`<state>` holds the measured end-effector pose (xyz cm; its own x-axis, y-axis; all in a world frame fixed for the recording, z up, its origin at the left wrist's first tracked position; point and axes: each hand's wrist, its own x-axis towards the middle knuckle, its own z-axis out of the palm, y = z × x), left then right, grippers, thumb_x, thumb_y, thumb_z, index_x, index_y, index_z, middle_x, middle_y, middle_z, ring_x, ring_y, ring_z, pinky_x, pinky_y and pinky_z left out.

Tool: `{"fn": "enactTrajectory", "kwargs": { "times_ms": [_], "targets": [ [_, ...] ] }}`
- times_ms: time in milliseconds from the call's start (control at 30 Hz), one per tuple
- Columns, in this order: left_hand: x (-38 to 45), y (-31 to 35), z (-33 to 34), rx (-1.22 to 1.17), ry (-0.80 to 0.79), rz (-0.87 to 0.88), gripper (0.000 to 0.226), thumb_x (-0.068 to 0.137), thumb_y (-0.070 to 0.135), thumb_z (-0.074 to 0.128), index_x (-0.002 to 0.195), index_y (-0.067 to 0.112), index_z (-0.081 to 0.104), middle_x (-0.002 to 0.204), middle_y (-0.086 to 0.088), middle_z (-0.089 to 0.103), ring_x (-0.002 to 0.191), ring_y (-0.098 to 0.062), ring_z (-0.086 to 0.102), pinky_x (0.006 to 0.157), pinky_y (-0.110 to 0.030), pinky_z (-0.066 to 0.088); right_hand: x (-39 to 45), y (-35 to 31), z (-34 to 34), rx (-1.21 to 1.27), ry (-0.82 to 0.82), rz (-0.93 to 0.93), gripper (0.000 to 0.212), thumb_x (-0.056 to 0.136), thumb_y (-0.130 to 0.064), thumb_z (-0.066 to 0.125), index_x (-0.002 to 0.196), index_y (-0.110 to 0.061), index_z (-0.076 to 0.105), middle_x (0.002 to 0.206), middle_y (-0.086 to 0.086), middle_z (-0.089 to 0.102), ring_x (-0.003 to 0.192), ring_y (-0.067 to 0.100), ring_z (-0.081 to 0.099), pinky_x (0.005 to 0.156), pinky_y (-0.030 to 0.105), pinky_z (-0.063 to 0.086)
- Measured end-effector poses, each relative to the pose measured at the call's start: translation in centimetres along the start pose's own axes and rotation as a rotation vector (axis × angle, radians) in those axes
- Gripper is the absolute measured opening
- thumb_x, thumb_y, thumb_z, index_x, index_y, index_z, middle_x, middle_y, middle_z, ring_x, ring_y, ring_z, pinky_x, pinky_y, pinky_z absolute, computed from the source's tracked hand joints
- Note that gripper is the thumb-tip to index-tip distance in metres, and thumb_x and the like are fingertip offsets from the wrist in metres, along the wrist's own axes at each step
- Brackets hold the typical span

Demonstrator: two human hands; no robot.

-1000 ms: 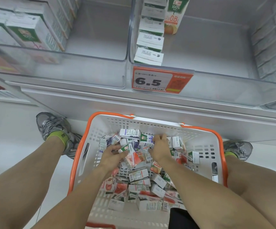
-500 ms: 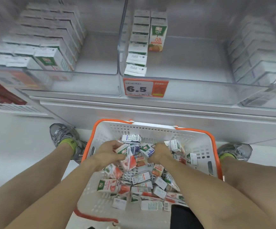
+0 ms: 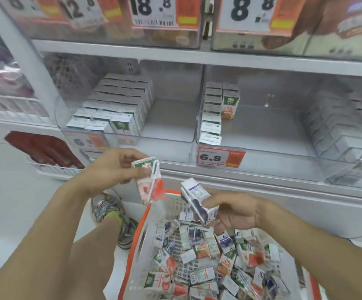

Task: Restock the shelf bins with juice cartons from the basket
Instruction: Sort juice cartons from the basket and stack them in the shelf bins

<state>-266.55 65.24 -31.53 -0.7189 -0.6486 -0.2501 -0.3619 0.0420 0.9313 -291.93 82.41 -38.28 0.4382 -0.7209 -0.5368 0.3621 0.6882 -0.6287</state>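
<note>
**Two cartons lifted above the basket, shelf bins ahead**

The left hand [image 3: 113, 167] grips a red-and-white juice carton [image 3: 148, 182], fingers curled round its top, holding it tilted above the basket's far left corner; the right hand [image 3: 232, 215] clasps a purple-and-white carton [image 3: 198, 202], also tilted, just right of the first and apart from it; below both, the white basket [image 3: 154, 215] with its orange rim holds a loose heap of mixed cartons [image 3: 208, 256]. Farther off, the left shelf bin [image 3: 171, 139] has packed rows of cartons on its left side and bare floor on its right; the right shelf bin [image 3: 262, 152] holds a single file of cartons along its left wall, with one orange carton [image 3: 230, 107] upright beside them; a 6.5 price tag [image 3: 220, 156] hangs on its front lip. A shoe [image 3: 115, 215] stands on the floor left of the basket; blurred price labels line the upper shelf [image 3: 175, 56].
</note>
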Motion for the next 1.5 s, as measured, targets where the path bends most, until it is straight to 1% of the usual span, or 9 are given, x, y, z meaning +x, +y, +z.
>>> {"fn": "enactTrajectory", "kwargs": {
  "times_ms": [267,367,500,633,933,1033,1200,1333,1500],
  "targets": [
    [0.1,2.7,-0.6,-0.339,0.428,0.201,0.043,0.096,0.004,0.056,0.133,0.026,0.057,0.094,-0.012,0.063,0.072,-0.025,0.067,0.061,-0.033,0.058,-1.4,-2.5,3.9,-0.164,0.022,-0.345,0.078,0.069,-0.005,0.079,0.138,-0.022,0.046,0.113,0.022,0.062,0.101,0.039,0.059,0.090,0.054,0.044],
    [0.0,3.3,0.1,-0.438,0.279,0.117,0.038,0.098,0.000,0.045,0.128,0.015,0.061,0.096,-0.019,0.055,0.065,-0.027,0.066,0.057,-0.032,0.058,-1.6,-2.8,4.9,-0.173,0.111,-0.444,0.080,0.066,-0.009,0.082,0.136,-0.018,0.044,0.107,0.018,0.069,0.097,0.036,0.064,0.090,0.059,0.044],
    [-0.3,3.2,2.0,-0.442,0.046,0.045,0.032,0.092,0.007,0.054,0.122,-0.004,0.057,0.093,-0.020,0.063,0.058,-0.020,0.062,0.050,-0.027,0.053,-1.7,-3.1,5.8,-0.279,0.357,-0.560,0.078,0.064,-0.014,0.091,0.127,-0.015,0.043,0.114,0.006,0.071,0.086,0.022,0.070,0.059,0.029,0.051],
    [-0.3,2.2,3.1,-0.301,-0.089,0.112,0.071,0.063,0.037,0.090,0.119,0.004,0.062,0.102,-0.014,0.072,0.080,-0.020,0.066,0.069,-0.025,0.056,-1.7,-3.2,6.2,-0.307,0.508,-0.640,0.078,0.060,-0.019,0.089,0.124,-0.021,0.045,0.118,0.002,0.069,0.078,0.012,0.070,0.055,0.016,0.049],
    [0.7,1.7,5.7,-0.238,0.224,0.082,0.063,0.069,0.065,0.067,0.106,0.015,0.062,0.062,-0.008,0.054,0.047,-0.020,0.043,0.042,-0.027,0.032,-1.3,-3.2,6.2,-0.361,0.493,-0.678,0.068,0.058,-0.035,0.090,0.115,-0.020,0.055,0.079,0.010,0.068,0.051,0.021,0.060,0.043,0.031,0.050],
    [0.5,1.1,5.4,-0.134,0.105,0.112,0.076,0.071,0.085,0.051,0.087,0.011,0.054,0.052,-0.005,0.052,0.040,-0.017,0.039,0.038,-0.022,0.029,-1.1,-3.2,5.9,-0.343,0.473,-0.707,0.080,0.050,-0.054,0.088,0.111,-0.015,0.055,0.080,0.024,0.067,0.051,0.025,0.060,0.042,0.030,0.051],
    [-0.6,0.8,2.3,-0.253,-0.098,0.127,0.068,0.075,0.061,0.072,0.109,0.006,0.056,0.082,-0.013,0.066,0.053,-0.022,0.055,0.048,-0.029,0.049,-1.3,-4.1,5.2,-0.486,0.507,-0.674,0.063,0.065,-0.061,0.067,0.112,-0.021,0.055,0.102,0.018,0.070,0.076,0.025,0.074,0.054,0.038,0.060],
    [-1.0,1.0,0.5,-0.059,0.239,0.274,0.052,0.077,0.043,0.078,0.114,0.011,0.061,0.089,-0.013,0.069,0.063,-0.029,0.064,0.056,-0.037,0.057,-1.6,-4.4,4.9,-0.447,0.394,-0.641,0.056,0.078,-0.049,0.065,0.128,-0.030,0.047,0.113,0.014,0.068,0.088,0.034,0.074,0.068,0.046,0.062],
    [-0.1,3.5,-3.3,0.199,0.616,0.397,0.034,0.082,0.028,0.069,0.115,0.030,0.059,0.096,0.013,0.071,0.080,-0.008,0.069,0.070,-0.020,0.055,-1.5,-4.6,4.5,-0.374,0.498,-0.741,0.052,0.076,-0.040,0.068,0.126,-0.029,0.053,0.107,0.007,0.072,0.087,0.029,0.075,0.066,0.054,0.061]
  ]
}}
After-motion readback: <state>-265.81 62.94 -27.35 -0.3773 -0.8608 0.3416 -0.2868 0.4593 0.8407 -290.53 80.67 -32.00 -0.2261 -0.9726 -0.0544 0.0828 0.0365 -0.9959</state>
